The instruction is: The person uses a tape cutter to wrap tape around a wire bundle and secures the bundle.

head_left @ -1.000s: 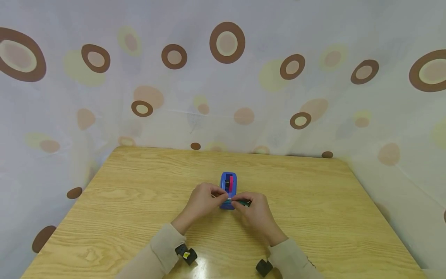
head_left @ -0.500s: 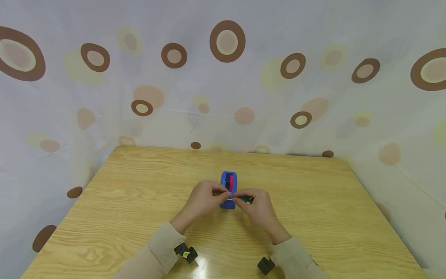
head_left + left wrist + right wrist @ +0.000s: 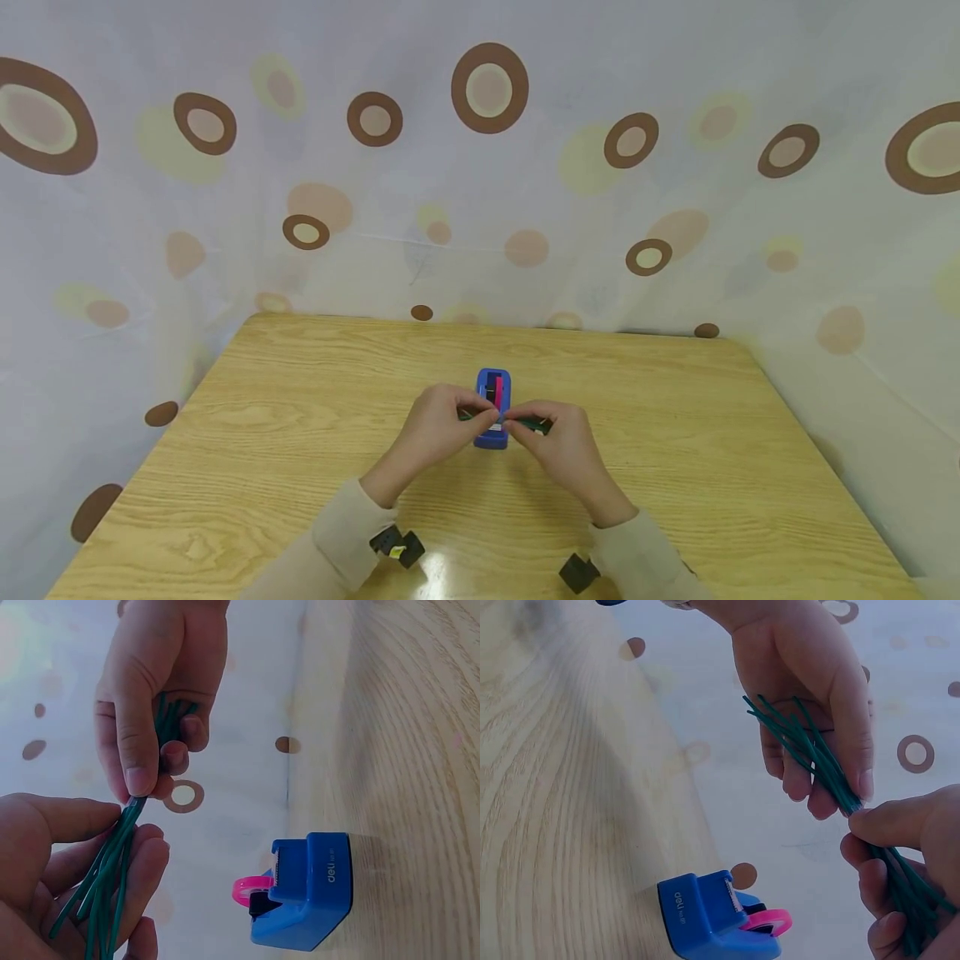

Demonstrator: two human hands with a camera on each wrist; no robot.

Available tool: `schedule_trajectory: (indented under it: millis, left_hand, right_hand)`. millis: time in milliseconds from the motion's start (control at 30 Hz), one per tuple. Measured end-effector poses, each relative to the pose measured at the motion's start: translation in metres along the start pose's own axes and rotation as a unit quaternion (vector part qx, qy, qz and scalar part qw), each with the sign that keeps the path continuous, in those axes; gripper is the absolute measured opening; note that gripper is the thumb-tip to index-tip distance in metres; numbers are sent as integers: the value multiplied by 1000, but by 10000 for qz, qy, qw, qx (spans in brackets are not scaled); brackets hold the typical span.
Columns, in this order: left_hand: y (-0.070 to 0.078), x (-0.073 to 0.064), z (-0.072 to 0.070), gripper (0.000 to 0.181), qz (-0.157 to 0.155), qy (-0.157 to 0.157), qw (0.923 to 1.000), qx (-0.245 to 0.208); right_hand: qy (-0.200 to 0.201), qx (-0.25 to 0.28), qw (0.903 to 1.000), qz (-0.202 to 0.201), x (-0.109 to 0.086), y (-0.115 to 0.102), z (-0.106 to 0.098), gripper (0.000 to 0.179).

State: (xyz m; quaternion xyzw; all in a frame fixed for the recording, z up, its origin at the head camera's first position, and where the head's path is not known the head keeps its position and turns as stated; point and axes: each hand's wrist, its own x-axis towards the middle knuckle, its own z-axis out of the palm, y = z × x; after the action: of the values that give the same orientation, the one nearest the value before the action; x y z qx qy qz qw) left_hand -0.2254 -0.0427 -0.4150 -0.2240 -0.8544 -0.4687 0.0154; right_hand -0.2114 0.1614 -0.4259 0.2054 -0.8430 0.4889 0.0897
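A bundle of thin green strands (image 3: pixel 821 761) is held at its middle by both hands, its ends fanning out on either side. My left hand (image 3: pixel 442 418) pinches it between thumb and fingers; in the left wrist view this hand (image 3: pixel 71 877) is the lower one. My right hand (image 3: pixel 558 437) pinches it right beside the left fingertips, and shows at lower right in the right wrist view. A shiny band (image 3: pixel 135 801) shows around the bundle where the fingertips meet. Just beyond and below the hands stands a blue tape dispenser (image 3: pixel 491 439), partly overlapped by the fingers in the head view.
The dispenser carries a pink roll core (image 3: pixel 251 890) and a toothed cutting edge (image 3: pixel 733 894). It stands on a wood-grain table (image 3: pixel 337 375). Behind and at the sides hangs a pale cloth (image 3: pixel 555 192) with brown ring patterns. A black wrist device (image 3: pixel 399 546) sits at each cuff.
Both hands have risen slightly with the green bundle, showing more of the dispenser's front. The right hand has shifted a little to the right. The dispenser has stayed in place.
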Motion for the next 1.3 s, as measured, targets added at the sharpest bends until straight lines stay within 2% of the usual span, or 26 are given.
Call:
schedule_trajectory:
  millis: [233, 433, 833, 1300]
  left_hand:
    - [12, -4, -5, 13, 141, 78, 9998, -86]
    - [20, -6, -7, 12, 139, 141, 9998, -83]
    - [30, -12, -11, 10, 322, 241, 9991, -105]
    - [41, -18, -13, 8, 675, 499, 9965, -1]
  right_hand:
    - [69, -50, 9995, -297, 0, -8, -4, 7]
    - [91, -68, 9994, -338, -1, -12, -8, 9]
    - [64, -40, 9990, -449, -4, -26, -14, 7]
    - [87, 16, 9968, -800, -7, -35, -20, 9]
